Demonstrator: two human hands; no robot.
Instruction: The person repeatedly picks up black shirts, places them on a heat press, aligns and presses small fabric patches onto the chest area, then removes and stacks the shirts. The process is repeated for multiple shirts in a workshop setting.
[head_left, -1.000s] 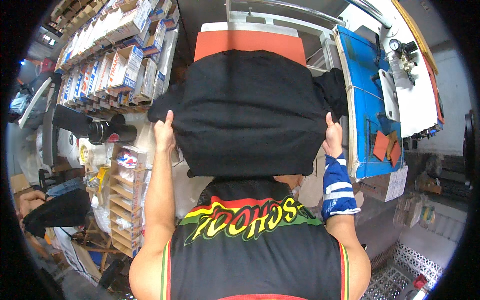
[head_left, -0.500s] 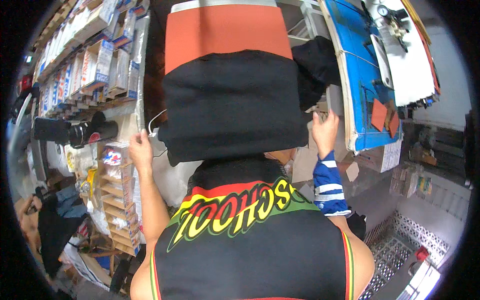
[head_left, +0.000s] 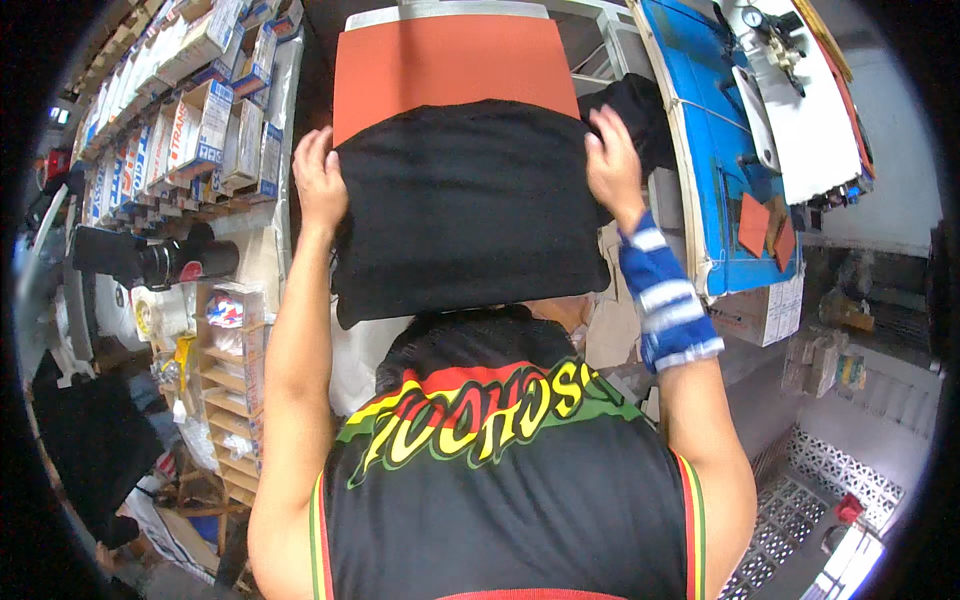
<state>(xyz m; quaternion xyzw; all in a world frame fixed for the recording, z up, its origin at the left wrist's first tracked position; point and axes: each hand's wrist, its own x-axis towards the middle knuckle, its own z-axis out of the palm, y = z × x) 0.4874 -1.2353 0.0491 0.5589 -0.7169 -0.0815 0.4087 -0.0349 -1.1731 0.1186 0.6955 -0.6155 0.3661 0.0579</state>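
The black cloth (head_left: 465, 205) before me looks soft and matt, faintly creased; the orange pad (head_left: 450, 75) looks smooth, dull and rubbery. I wear a smooth fabric vest (head_left: 510, 525) and a creased cloth wrist wrap (head_left: 665, 295); the boxes (head_left: 188, 130) to my left are printed cardboard.

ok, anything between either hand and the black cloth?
Nothing visible. The left hand is right at the left edge of the black cloth, the right hand at its right edge. The orange pad lies under the cloth, not in between.
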